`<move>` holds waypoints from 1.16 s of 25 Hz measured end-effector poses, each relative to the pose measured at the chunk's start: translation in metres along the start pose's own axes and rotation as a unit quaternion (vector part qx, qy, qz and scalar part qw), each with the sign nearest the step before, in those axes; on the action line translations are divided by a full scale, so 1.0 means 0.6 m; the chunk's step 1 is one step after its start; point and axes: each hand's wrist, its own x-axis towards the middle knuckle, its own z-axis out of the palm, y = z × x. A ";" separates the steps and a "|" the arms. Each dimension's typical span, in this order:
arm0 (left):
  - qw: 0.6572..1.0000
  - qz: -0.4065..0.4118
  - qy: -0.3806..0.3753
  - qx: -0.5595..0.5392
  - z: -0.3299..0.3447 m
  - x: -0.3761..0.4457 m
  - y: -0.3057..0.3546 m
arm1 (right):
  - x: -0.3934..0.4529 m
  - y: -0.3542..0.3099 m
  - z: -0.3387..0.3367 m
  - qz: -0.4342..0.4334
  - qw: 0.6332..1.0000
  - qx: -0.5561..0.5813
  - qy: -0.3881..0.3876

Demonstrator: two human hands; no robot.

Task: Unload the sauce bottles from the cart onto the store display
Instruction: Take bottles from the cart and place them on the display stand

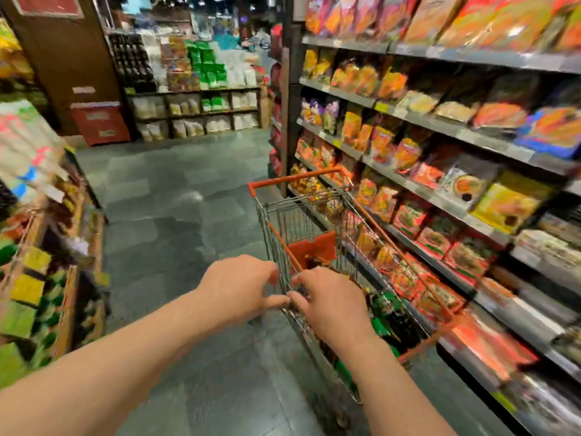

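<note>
In the head view, both arms reach forward, the left hand (235, 286) and right hand (330, 302) curled around the near wire rim of the cart (314, 215), apparently steering it; dark bottles (393, 319) sit inside, so unloading needs one hand freed.
</note>
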 end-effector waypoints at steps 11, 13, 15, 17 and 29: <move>0.991 0.124 -0.043 0.036 0.085 0.274 0.138 | -0.024 0.313 -0.021 0.273 0.961 0.043 0.004; 0.988 0.138 -0.059 0.032 0.105 0.317 0.136 | -0.014 0.332 0.000 0.293 0.954 0.060 -0.007; 0.986 0.152 -0.071 0.023 0.123 0.364 0.124 | 0.009 0.346 0.024 0.306 0.950 0.055 -0.025; 0.981 0.172 -0.089 0.017 0.147 0.422 0.102 | 0.049 0.358 0.055 0.323 0.944 0.054 -0.042; 0.914 0.343 -0.199 0.091 0.297 0.764 -0.018 | 0.262 0.392 0.306 0.479 0.857 0.134 -0.135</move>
